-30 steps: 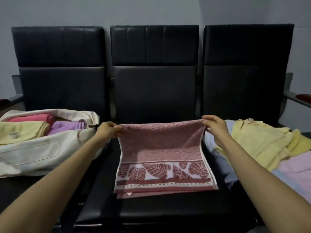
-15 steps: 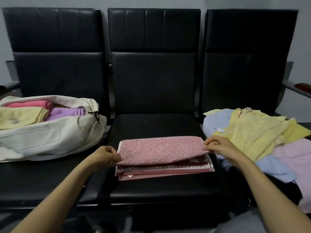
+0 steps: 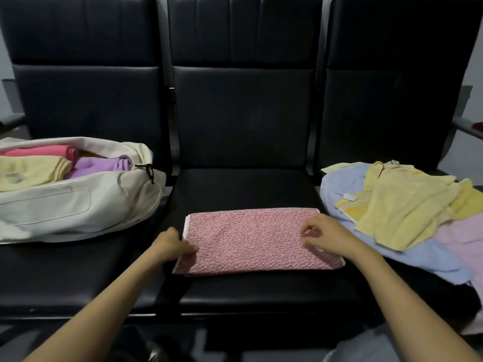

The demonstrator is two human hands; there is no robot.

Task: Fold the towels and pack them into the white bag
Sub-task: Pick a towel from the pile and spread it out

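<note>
While two hands [image 3: 171,244] [image 3: 329,237] pinch one pink towel [image 3: 248,241] | bag [image 3: 78,205]: three towels [image 3: 39,151] [image 3: 31,171] [image 3: 99,165]

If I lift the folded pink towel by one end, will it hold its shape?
Probably floppy: the folded pink towel is layered cloth, so it would likely sag and unfold. A white layer peeks out at its left edge, so layers may slip. Supporting both ends, near the left hand and right hand, seems safer.

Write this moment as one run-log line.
pink towel: folded, flat on middle seat | left grip: pinches its left edge | right grip: curled on its right part, hold unclear | white bag: open
</note>
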